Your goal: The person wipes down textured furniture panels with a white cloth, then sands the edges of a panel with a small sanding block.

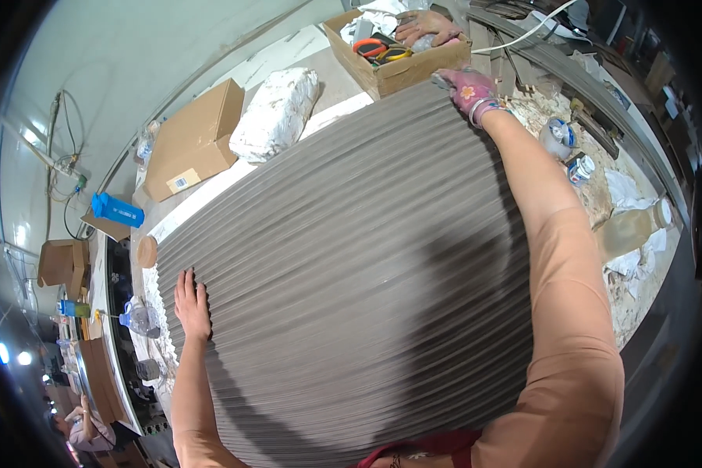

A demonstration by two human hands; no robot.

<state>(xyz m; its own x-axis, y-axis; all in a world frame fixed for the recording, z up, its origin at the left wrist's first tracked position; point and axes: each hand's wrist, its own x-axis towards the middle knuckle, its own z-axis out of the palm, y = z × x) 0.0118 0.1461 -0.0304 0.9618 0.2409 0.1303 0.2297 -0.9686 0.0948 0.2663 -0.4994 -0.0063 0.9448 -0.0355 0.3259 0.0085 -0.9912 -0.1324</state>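
Grey ribbed panel lies across the worktable in front of the person. Bare left hand rests on the panel's left end, fingers extended, grasping nothing. Right hand, pink-gloved, is at the far right corner; can't tell if its fingers grip the edge. Open carton just beside it; white wrapped bundle beyond the far edge.

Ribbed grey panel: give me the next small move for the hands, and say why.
Perhaps slide the left hand outward to the left edge of the ribbed grey panel: it rests just inside that edge, while the gloved right hand is at the far right corner.
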